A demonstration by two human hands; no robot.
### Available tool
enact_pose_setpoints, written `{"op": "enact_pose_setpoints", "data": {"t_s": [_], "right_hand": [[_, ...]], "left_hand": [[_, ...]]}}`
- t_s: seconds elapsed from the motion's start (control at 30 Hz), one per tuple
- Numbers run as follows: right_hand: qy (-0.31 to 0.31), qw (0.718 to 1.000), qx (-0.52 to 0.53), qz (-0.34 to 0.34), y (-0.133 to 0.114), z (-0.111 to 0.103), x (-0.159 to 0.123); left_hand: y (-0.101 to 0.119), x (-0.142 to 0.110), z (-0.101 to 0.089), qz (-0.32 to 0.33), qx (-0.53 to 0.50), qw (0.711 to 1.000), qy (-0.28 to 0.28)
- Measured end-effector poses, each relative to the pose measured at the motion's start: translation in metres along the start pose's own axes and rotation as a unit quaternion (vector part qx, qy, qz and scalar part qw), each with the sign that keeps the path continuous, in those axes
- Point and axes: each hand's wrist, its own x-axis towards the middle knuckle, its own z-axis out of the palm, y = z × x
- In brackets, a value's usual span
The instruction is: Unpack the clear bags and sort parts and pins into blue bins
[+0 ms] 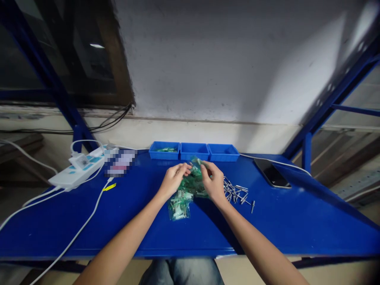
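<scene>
My right hand is closed on a small clear green plastic bag, raised above the table between my hands. My left hand is beside that bag with its thumb and fingers pinched together; what they hold, if anything, is too small to make out. Under my hands lies a heap of similar green bags, some with white and metal pieces inside. The heap is partly hidden by my hands. Just right of my right hand, a loose pile of thin metal pins that look like blind rivets is spread on the table.
Along the back of the blue table stand three blue bins; the left bin contains green bags. A white power strip with cables is on the left, near a blurred-out object. A dark phone lies at right.
</scene>
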Motion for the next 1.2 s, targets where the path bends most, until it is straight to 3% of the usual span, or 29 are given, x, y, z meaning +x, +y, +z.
{"op": "enact_pose_setpoints", "data": {"t_s": [0.1, 0.2, 0.33, 0.43, 0.57, 0.77, 0.87, 0.93, 1.1, 1.2], "right_hand": [[-0.053, 0.994, -0.058, -0.076, -0.002, 0.0, -0.003], [-0.084, 0.99, -0.068, -0.091, -0.001, 0.002, -0.005], [-0.113, 0.989, -0.062, -0.078, 0.0, 0.002, -0.005], [-0.12, 0.991, -0.058, -0.029, 0.0, 0.003, -0.005], [-0.109, 0.993, -0.004, 0.033, 0.001, 0.006, -0.004], [-0.104, 0.965, 0.141, 0.195, 0.005, 0.004, 0.004], [-0.132, 0.931, 0.218, 0.263, 0.0, 0.003, 0.005], [-0.144, 0.918, 0.254, 0.267, -0.004, 0.004, 0.003], [-0.102, 0.948, 0.192, 0.233, 0.0, 0.01, 0.0], [-0.076, 0.961, 0.166, 0.21, 0.005, 0.01, 0.0]], "left_hand": [[-0.001, 0.003, -0.003, -0.117, -0.139, 0.983, -0.003], [-0.002, 0.005, -0.007, -0.121, -0.159, 0.98, 0.012], [-0.005, 0.003, -0.01, -0.065, -0.064, 0.995, 0.044], [-0.005, -0.002, -0.008, -0.001, 0.014, 0.996, 0.088], [-0.002, -0.007, -0.005, 0.164, 0.182, 0.962, 0.123], [-0.003, -0.007, -0.01, 0.237, 0.223, 0.93, 0.171], [-0.003, -0.007, -0.011, 0.284, 0.235, 0.919, 0.142], [-0.003, -0.008, -0.009, 0.301, 0.242, 0.916, 0.106], [-0.007, -0.008, -0.006, 0.293, 0.253, 0.921, 0.035], [-0.007, -0.007, -0.005, 0.211, 0.218, 0.953, -0.005]]}}
